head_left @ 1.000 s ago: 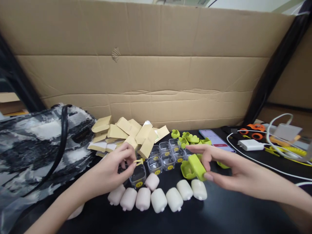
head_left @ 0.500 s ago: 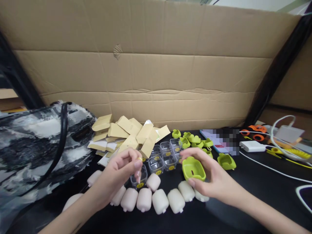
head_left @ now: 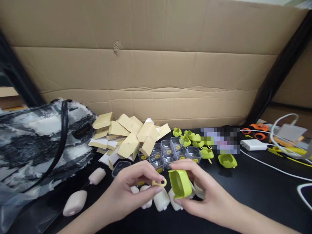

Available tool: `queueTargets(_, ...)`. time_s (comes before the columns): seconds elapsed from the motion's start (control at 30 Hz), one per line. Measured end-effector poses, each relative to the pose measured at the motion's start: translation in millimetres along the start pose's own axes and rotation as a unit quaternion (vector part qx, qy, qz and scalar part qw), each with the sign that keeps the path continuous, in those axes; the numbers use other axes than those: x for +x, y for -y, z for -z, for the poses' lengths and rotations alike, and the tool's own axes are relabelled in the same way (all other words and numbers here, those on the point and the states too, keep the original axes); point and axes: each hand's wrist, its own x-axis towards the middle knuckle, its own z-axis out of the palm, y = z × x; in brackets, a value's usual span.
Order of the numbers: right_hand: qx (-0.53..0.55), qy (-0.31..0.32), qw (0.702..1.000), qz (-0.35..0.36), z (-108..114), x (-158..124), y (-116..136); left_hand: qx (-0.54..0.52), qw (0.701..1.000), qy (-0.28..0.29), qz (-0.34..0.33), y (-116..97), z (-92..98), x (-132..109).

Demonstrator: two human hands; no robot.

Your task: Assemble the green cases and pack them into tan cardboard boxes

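Note:
Between thumb and index finger, my left hand (head_left: 136, 188) pinches a small pale-yellow loop (head_left: 160, 182). My right hand (head_left: 204, 188) grips a lime-green hollow shell (head_left: 180, 184) with a wavy rim, tilted so its open side faces left. Loop and shell are close together but apart. Below and behind the hands lie several off-white rounded pieces (head_left: 161, 199) with small nubs, partly hidden by my fingers. Two pinkish ones, one of them a larger-looking piece (head_left: 75, 202), lie left of my left forearm.
Clear plastic cups (head_left: 170, 158) with yellow face stickers stand behind the hands. Flattened small cardboard boxes (head_left: 128, 143) are heaped at back left. More green shells (head_left: 196, 137) lie at back right, near a white charger (head_left: 253, 145) with cables. A shaggy black-and-white bag (head_left: 44, 139) is at left.
Both hands have come together near the middle. The green shell has turned from facing up and toward me to facing left, and the yellow loop now shows clearly.

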Motion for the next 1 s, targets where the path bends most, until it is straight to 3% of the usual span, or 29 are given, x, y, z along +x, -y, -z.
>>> queueTargets(0.1,0.028,0.000,0.999,0.017,-4.0,-0.4,2.4,0.056,0.997,0.020,-0.049,-4.1,-3.3,-1.1)
queueTargets(0.33,0.029,-0.011,1.000,0.007,-9.8,-2.9,-1.7,0.122,0.987,0.006,-0.104,-2.0,-9.1,-4.8)
queueTargets(0.77,0.061,-0.038,0.997,0.024,-22.9,-9.4,-13.0,0.121,0.975,-0.015,-0.183,6.1,-17.5,-14.4)
queueTargets(0.87,0.061,-0.038,0.997,0.022,-22.1,-9.2,-12.4,0.113,0.980,-0.005,-0.167,6.5,-16.9,-14.3)
queueTargets(1.0,0.066,-0.033,0.997,0.020,-20.2,-9.7,-11.0,0.113,0.984,-0.042,-0.129,3.4,-16.3,-11.4)
